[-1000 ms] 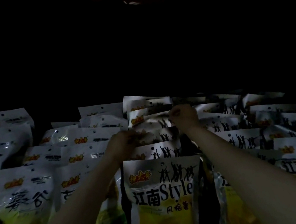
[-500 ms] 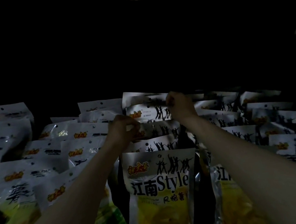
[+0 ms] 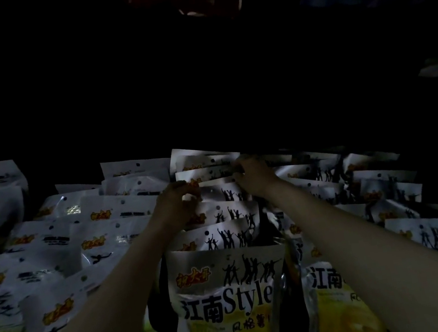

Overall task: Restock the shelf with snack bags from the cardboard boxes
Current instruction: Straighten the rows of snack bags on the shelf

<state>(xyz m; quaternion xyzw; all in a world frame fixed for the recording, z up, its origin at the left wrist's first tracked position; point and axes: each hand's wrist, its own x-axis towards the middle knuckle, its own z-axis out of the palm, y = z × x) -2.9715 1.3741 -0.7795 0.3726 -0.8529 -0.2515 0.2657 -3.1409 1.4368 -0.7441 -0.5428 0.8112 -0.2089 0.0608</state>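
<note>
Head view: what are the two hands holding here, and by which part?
Both grip one snack bag in the middle row by its top edge: left hand at the left corner, right hand at the right corner.

front snack bag (image 3: 228,305) reads "江南Style"

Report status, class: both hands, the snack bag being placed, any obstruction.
Left hand and right hand each pinch a top corner of one snack bag deep in the middle row. Neighbouring bags packed close. Shelf rear too dark.
</note>
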